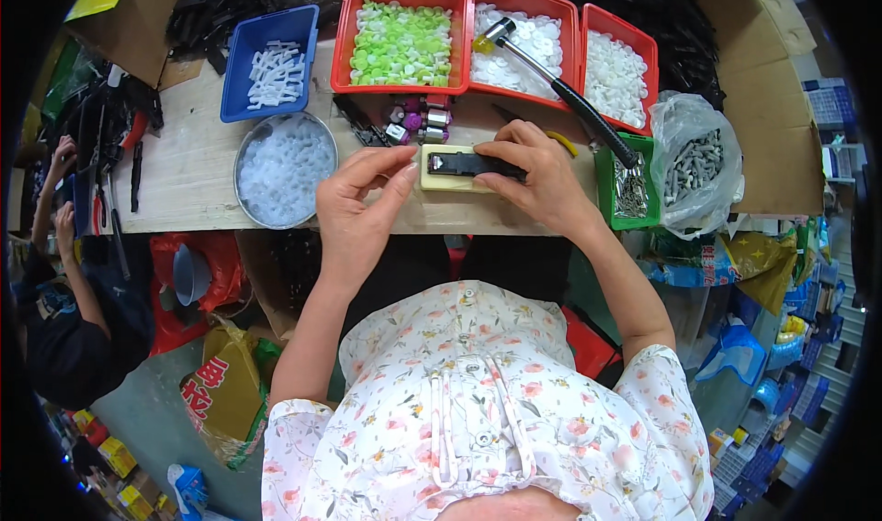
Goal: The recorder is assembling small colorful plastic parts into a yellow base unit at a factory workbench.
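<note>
A pale yellow block (441, 181) lies on the wooden bench (184, 181), with a long black plastic part (464, 164) resting on top. My right hand (537, 176) presses down on the black part's right end. My left hand (360, 204) touches the block's left end with thumb and fingertips. A white-headed mallet with a black handle (560, 84) leans across the red bins just behind my right hand.
Red bins hold green caps (402, 43) and white caps (614, 75). A blue bin (271, 62) holds white pieces; a round metal bowl (283, 167) holds clear ones. A green box (629, 186) and a bag of grey parts (698, 163) sit right. Another person (64, 291) sits left.
</note>
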Demonstrator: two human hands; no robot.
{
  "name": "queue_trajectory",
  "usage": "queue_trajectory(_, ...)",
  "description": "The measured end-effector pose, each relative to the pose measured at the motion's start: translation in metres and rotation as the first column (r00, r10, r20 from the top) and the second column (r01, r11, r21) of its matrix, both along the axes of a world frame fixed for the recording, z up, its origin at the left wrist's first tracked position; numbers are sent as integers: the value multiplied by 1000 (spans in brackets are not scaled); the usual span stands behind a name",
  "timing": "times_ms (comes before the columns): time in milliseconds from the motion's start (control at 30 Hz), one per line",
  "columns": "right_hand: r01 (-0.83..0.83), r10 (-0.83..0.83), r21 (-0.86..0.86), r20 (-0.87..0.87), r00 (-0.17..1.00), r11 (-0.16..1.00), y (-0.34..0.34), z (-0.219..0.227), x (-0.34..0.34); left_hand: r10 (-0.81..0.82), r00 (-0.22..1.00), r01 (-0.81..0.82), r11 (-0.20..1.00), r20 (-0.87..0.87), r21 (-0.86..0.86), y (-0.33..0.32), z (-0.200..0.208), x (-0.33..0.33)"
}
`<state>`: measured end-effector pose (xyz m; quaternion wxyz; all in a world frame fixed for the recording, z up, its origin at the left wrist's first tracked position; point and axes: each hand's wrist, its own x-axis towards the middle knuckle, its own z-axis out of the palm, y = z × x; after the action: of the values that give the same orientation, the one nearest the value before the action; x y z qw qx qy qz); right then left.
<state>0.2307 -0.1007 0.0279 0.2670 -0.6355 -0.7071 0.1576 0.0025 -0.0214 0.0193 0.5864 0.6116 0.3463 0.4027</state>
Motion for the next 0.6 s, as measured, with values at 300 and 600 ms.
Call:
queue_trajectory(300, -3, 3, 31, 17, 1000, 1000, 1, 2, 3, 6, 977, 99, 871, -212, 481, -3, 0, 21)
queue_trajectory(600, -37, 37, 75, 0, 999, 996, 3, -3, 4, 16, 975, 110, 835, -222, 540, -2, -3, 29)
